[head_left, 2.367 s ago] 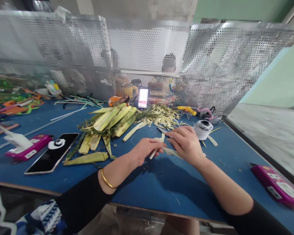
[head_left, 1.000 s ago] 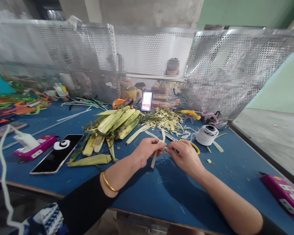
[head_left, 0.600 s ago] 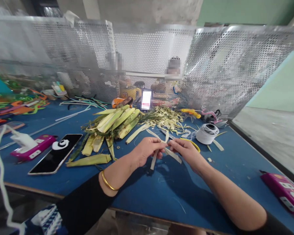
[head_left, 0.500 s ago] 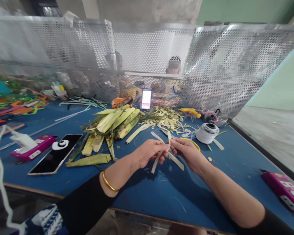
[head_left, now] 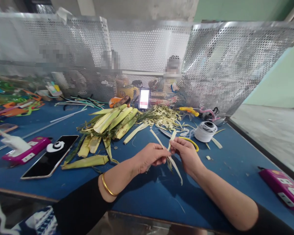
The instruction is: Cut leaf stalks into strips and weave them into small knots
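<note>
Two hands: ours, meeting over the table [head_left: 147,199], fingertips close together
Left hand [head_left: 150,156]: thumb and fingers pinched on the husk strips [head_left: 176,169] near where they cross
Right hand [head_left: 187,153]: thumb and forefinger clamped on an upright end of the same strips; how its lower fingers sit, we cannot tell
Strips' place: raised in our fingers above the blue surface, between both palms
Strips' look: pale cream to light green, narrow, thin and ribbon-like; one end points toward eleven o'clock, another toward twelve, and a long tail droops toward five, curling at its tip
Progress: early, we judge; pieces are narrow and brought to a crossing, which our fingers partly cover
Left loose: the ends hang free, and we see no thread around them; whether a knot sits at the crossing, we cannot tell
Husk pile [head_left: 117,119]: ten o'clock from our fingers, broad green-yellow leaves in a heap, not cut narrow
Shreds [head_left: 165,117]: twelve o'clock, a tangled pale mound
Scissors [head_left: 195,144]: two o'clock, yellow handle partly hidden behind our right fingers
Thread spool [head_left: 205,133]: two o'clock, beyond the scissors, white and upright
Dark phone [head_left: 45,163]: nine o'clock, lying flat
</note>
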The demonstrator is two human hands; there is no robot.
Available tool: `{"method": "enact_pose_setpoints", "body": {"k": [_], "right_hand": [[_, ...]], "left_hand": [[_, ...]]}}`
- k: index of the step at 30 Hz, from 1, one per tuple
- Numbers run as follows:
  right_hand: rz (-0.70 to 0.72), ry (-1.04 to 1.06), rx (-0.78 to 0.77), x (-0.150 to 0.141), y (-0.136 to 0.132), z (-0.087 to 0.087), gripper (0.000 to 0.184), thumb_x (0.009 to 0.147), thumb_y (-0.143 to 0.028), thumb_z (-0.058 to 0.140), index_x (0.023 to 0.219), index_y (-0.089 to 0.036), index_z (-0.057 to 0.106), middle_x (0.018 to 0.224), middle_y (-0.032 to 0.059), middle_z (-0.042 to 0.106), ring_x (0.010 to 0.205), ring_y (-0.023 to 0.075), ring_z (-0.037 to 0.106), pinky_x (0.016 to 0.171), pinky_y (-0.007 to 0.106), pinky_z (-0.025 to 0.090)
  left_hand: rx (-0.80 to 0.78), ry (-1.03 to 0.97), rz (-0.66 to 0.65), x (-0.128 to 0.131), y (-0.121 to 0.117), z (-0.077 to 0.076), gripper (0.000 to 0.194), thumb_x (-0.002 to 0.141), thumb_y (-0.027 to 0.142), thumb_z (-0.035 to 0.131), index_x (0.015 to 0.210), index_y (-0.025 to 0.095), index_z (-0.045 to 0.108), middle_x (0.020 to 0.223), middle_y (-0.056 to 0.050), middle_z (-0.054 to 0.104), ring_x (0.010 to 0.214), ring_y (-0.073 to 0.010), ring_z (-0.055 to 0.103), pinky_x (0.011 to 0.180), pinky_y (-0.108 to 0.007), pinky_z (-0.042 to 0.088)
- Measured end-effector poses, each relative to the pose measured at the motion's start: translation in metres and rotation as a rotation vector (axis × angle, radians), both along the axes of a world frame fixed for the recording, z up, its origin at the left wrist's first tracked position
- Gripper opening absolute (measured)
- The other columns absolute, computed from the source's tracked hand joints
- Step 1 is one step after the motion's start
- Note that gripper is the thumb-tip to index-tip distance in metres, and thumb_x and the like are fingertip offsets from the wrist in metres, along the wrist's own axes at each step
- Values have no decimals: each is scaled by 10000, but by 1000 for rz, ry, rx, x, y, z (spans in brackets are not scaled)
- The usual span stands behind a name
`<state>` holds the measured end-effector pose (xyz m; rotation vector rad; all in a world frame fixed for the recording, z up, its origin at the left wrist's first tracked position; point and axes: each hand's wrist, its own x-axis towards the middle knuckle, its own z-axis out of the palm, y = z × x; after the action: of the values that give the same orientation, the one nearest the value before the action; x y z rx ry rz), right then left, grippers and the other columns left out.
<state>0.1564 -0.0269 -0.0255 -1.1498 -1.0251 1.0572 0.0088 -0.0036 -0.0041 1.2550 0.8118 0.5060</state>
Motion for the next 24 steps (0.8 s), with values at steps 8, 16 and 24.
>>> {"method": "enact_pose_setpoints", "body": {"k": [8,16,24], "right_hand": [[-340,-488,232,15,7,4,303,738,-460,656,889,-200,620,899,69,633,870,224,589,752,353,475],[164,-417,64,-2,-6,10,245,735,-431,665,684,-197,615,611,-2,603,549,145,550,525,277,428],[61,-144,-13,-1,-2,8,270,636,-408,711,595,-185,565,591,-15,542,570,113,461,523,249,358]], "left_hand": [[74,80,-8,-2,0,0,234,683,352,678,693,119,691,500,26,518,413,-48,329,433,-224,194],[194,170,-30,2,-4,-4,170,699,282,659,640,126,685,493,28,536,481,-75,385,509,-237,259],[203,125,-36,1,-6,-5,268,682,362,699,554,133,644,513,10,561,505,-81,382,529,-246,268]]}}
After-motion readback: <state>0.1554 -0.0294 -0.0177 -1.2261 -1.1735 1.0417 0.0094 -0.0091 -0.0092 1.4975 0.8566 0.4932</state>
